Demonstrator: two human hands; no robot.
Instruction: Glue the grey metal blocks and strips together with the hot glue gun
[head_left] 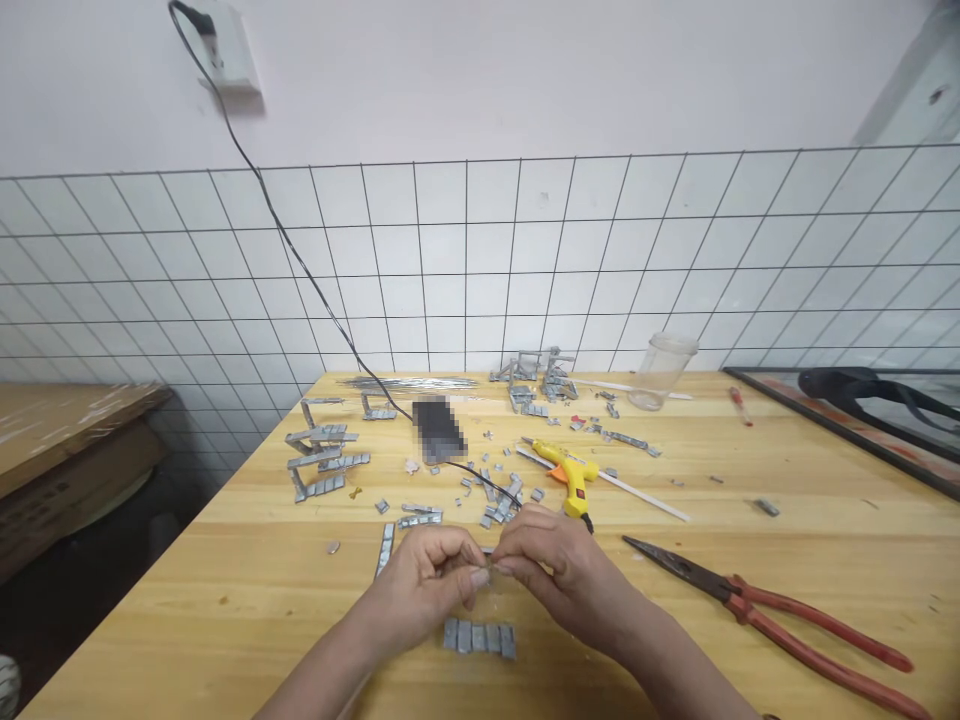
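Observation:
My left hand [439, 575] and my right hand [551, 560] meet above the wooden table, thumbs and forefingers pinched together. Between the fingertips is something small, mostly hidden; I cannot make out what it is. Just below the hands lies a short row of joined grey metal-looking pieces [480, 638]. A narrow grey segmented strip [385, 550] rests beside my left hand, partly covered by it. Beyond my right hand is a yellow glue gun [574, 475] with a white glue stick in it. Loose grey pieces [502, 498] are scattered just past the fingers.
Long-nose pliers [735, 595] with red handles lie at right. Small grey frame structures [322, 455] stand at left, others [532, 375] at the back. A clear plastic cup [662, 372] tilts near the tiled wall. A black cable [300, 260] runs from the wall socket to a blurred dark object [439, 430].

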